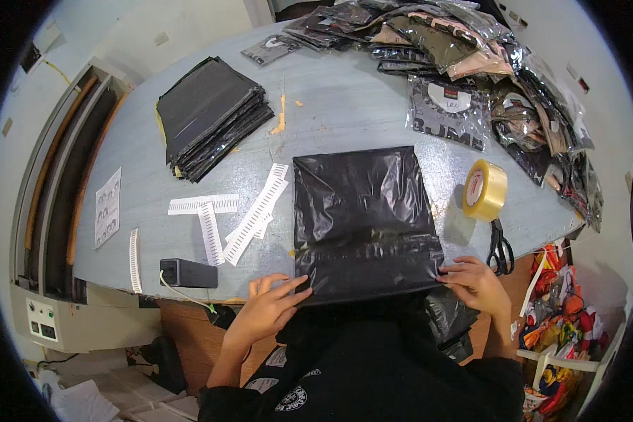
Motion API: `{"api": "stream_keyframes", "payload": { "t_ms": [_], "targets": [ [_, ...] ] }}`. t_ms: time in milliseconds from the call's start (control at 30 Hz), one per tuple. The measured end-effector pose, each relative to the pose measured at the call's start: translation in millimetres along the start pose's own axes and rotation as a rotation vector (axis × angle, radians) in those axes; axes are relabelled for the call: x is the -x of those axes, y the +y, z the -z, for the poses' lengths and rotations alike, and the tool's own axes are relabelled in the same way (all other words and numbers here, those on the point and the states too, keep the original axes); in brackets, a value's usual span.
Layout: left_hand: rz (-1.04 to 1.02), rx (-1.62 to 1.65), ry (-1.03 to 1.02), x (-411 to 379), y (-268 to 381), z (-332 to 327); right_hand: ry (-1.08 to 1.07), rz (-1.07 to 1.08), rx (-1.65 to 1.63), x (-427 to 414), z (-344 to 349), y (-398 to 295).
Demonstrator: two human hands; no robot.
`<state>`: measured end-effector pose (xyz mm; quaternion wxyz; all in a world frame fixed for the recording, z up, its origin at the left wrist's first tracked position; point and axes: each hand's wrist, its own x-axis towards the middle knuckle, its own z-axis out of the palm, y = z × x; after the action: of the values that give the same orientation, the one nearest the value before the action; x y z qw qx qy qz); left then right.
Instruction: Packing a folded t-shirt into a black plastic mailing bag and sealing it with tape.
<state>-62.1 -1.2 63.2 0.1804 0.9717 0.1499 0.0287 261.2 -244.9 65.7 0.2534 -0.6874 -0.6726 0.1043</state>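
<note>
A black plastic mailing bag [364, 205] lies flat on the table in front of me, its near edge close to my body. My left hand [271, 303] has its fingertips at the bag's near left corner, gripping the edge; the thumb is partly hidden. At the near right corner, my right hand [469, 282] pinches the plastic between thumb and fingers. A roll of clear packing tape [485, 190] stands on its edge to the right of the bag. Black-handled scissors [500, 248] lie beside the tape, near my right hand.
A stack of black plastic bags [211, 116] lies at the far left. Printed label strips [256, 213] and a small black box with a cable [189, 273] are left of the bag. Clear-bagged garments [448, 111] pile up at the back right. The grey table [348, 116] has a curved-looking front edge.
</note>
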Motion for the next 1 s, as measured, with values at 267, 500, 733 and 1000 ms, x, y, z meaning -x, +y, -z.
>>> {"api": "stream_keyframes", "payload": {
  "t_ms": [267, 500, 733, 1000],
  "targets": [
    [0.183, 0.666, 0.384, -34.9, -21.3, 4.0, 0.261, -0.469, -0.676, -39.4, 1.4, 28.6],
    [0.384, 1.011, 0.669, -124.3, -64.7, -32.8, 0.653, -0.508, -0.903, -116.9, -39.4, 73.8],
    [0.586, 0.582, 0.705, -151.8, -72.9, -51.0, 0.716, -0.62, -0.34, -137.0, -73.3, 106.2],
    [0.793, 0.08, 0.673, -163.1, -48.1, -53.2, 0.644, -0.697, 0.261, -141.6, -79.2, 78.3]
  ]
}}
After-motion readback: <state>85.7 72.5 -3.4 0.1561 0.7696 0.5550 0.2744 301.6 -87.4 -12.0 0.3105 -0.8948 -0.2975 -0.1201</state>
